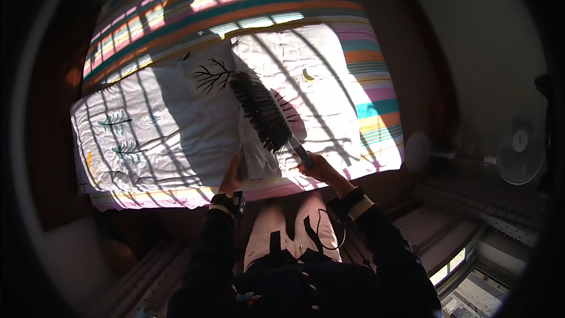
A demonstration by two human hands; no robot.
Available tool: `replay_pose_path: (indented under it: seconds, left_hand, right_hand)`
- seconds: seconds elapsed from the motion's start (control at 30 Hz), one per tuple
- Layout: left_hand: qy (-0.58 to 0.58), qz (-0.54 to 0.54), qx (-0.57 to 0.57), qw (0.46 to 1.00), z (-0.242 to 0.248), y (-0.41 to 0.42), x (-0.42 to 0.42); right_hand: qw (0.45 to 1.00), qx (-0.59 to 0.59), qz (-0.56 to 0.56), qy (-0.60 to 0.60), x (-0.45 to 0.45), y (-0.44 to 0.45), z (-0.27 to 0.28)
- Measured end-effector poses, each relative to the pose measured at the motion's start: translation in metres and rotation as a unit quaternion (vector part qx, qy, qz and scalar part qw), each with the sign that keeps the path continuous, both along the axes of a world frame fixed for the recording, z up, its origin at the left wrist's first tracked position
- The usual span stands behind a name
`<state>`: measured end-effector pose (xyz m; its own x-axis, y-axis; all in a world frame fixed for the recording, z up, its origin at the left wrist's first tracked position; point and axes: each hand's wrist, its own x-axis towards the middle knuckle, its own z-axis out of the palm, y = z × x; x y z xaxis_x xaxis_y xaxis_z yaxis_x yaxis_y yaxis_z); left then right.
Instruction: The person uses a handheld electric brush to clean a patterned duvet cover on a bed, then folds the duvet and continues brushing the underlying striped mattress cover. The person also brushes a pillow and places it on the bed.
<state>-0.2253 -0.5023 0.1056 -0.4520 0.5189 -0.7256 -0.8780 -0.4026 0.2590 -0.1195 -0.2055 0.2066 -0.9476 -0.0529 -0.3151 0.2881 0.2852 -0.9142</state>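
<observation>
My right hand [324,170] is closed around the grey handle of a brush [262,112] with long black bristles. The bristle head slants up and left over a white printed quilt or blanket [304,97]; contact with the cloth cannot be made out. On the left part of the cloth [132,141] are printed trees and small figures, with a bare dark tree near the middle. My left hand [231,174] rests at the near edge of the cloth, beside a layered edge in the middle. Its fingers are partly in shadow, so a grip on the fabric cannot be told.
Beneath the cloth lies a striped multicoloured bed sheet [379,92] on a bed. Barred sunlight and shadow cross it. A plain wall [454,31] stands to the right, with a clear rounded object [521,154] near it. At lower right is a window [450,267].
</observation>
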Motion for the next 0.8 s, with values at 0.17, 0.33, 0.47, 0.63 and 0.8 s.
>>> replay_pose_path:
  seconds: [0.17,0.33,0.47,0.63,0.8]
  left_hand:
    - [0.355,-0.117,-0.225,0.9,0.001,0.027,-0.009]
    - [0.301,-0.191,-0.332,0.873,-0.009,0.051,-0.029]
    - [0.395,-0.222,-0.469,0.758,-0.03,0.029,-0.02]
    - [0.355,-0.178,-0.424,0.814,-0.024,0.035,-0.018]
    - [0.368,-0.127,-0.43,0.814,0.005,0.062,-0.024]
  right_hand:
    - [0.913,-0.101,-0.359,-0.165,0.014,0.111,0.004]
    - [0.897,-0.067,-0.413,-0.142,0.006,0.198,-0.044]
    - [0.877,0.16,-0.368,-0.264,0.015,0.238,-0.092]
    - [0.859,0.453,-0.228,-0.072,-0.014,0.185,-0.096]
    - [0.869,0.478,-0.057,0.109,-0.071,0.059,-0.072]
